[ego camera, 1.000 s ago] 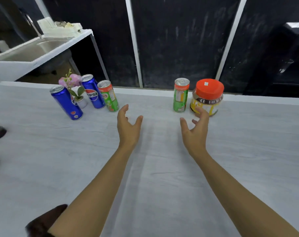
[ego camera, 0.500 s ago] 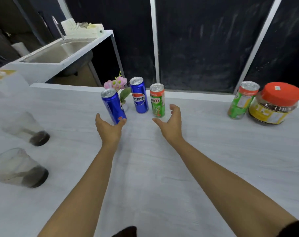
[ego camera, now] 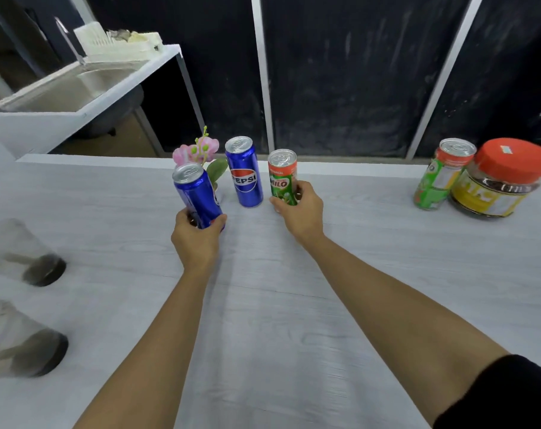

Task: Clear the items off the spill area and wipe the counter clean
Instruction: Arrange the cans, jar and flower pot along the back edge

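On the pale wood-grain counter (ego camera: 272, 320) my left hand (ego camera: 198, 239) is wrapped around the base of a blue can (ego camera: 196, 193), which leans a little to the left. My right hand (ego camera: 300, 212) grips the lower part of a green Milo can (ego camera: 282, 178) standing upright. Between them a blue Pepsi can (ego camera: 245, 171) stands untouched. Behind the leaning can sits a small pot with a pink flower (ego camera: 198, 151), its pot mostly hidden.
At the far right stand a second green can (ego camera: 439, 174) and a jar with a red lid (ego camera: 498, 178). Two clear glasses with dark bottoms (ego camera: 27, 258) (ego camera: 18, 342) sit at the left edge. A sink unit (ego camera: 77, 85) with a white rack is beyond the counter, back left.
Both hands have reached forward and closed, the left on the blue can, the right on the Milo can. The view has swung left, shifting jar and second green can right.
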The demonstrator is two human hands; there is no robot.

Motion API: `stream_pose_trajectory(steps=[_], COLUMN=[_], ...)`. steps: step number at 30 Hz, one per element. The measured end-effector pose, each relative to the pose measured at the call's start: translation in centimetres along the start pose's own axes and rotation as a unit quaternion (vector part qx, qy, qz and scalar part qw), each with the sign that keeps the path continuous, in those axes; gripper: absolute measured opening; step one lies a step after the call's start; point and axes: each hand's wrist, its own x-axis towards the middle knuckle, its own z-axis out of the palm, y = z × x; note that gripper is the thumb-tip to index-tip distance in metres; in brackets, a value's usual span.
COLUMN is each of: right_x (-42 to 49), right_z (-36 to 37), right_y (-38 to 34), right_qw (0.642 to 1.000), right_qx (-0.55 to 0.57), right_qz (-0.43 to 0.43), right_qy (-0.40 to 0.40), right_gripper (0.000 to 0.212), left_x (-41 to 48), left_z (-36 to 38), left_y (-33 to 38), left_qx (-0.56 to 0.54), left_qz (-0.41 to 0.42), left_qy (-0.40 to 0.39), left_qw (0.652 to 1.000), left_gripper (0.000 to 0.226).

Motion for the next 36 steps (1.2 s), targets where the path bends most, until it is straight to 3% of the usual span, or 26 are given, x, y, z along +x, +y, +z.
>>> stream_pose_trajectory(steps=[8, 20, 28, 36], right_x=[-3.8, -8.3, -5.0, 0.4], right_z=[-7.6, -31.9, -45.0, -50.8], right_y=[1.6, 7.1, 9.1, 10.9], right_qw=[0.999, 0.993, 0.979, 0.974], right_qx=[0.009, -0.002, -0.020, -0.025], right_qz=[-0.028, -0.014, 0.003, 0.017], right_qy=[0.014, 0.115, 0.204, 0.225], right_gripper=[0.048, 0.051, 0.051, 0.051], left_x=[-7.8, -26.5, -35.1, -37.4], left_z=[2.4, 15.8, 25.5, 34.3], left_y=[1.3, 9.0, 14.8, 17.7], left_qx=[0.021, -0.042, -0.067, -0.044], left_qz=[0.039, 0.083, 0.114, 0.130], left_qy=[-0.037, -0.161, -0.249, -0.283], left_qw=[0.998, 0.983, 0.959, 0.949], left_gripper=[0.056, 0.052, 0.050, 0.057])
